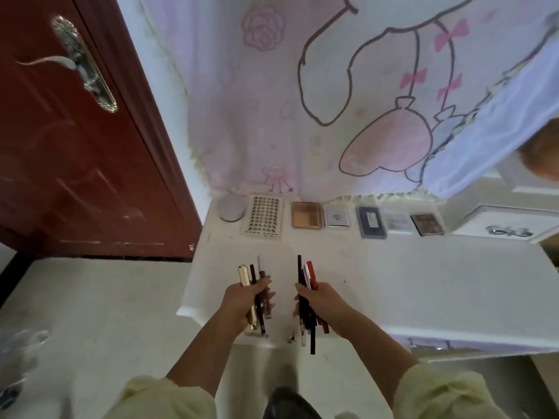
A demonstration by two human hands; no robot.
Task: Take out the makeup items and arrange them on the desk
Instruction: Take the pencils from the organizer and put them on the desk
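Pencils and slim tubes fill both hands above the front edge of the counter (393,282). The left grip (242,300) is curled round the left bundle (253,278): a gold tube (244,275), dark pencils and a pale stick, tips pointing toward the counter's back. The right grip (325,300) is curled round the right bundle (311,275) of black, white and red pencils, whose lower ends hang past the counter's front edge.

Along the counter's back edge, from its left end, lie a round grey compact (231,208), a dotted sheet (263,216), a tan palette (306,215), a white case (336,217), a dark blue case (372,222), a pale case (397,221) and a brown palette (427,224). At the counter's right end stands a white drawer box (508,222). A cartoon-printed cloth (272,101) hangs behind the counter; a red-brown door (75,161) is to its left.
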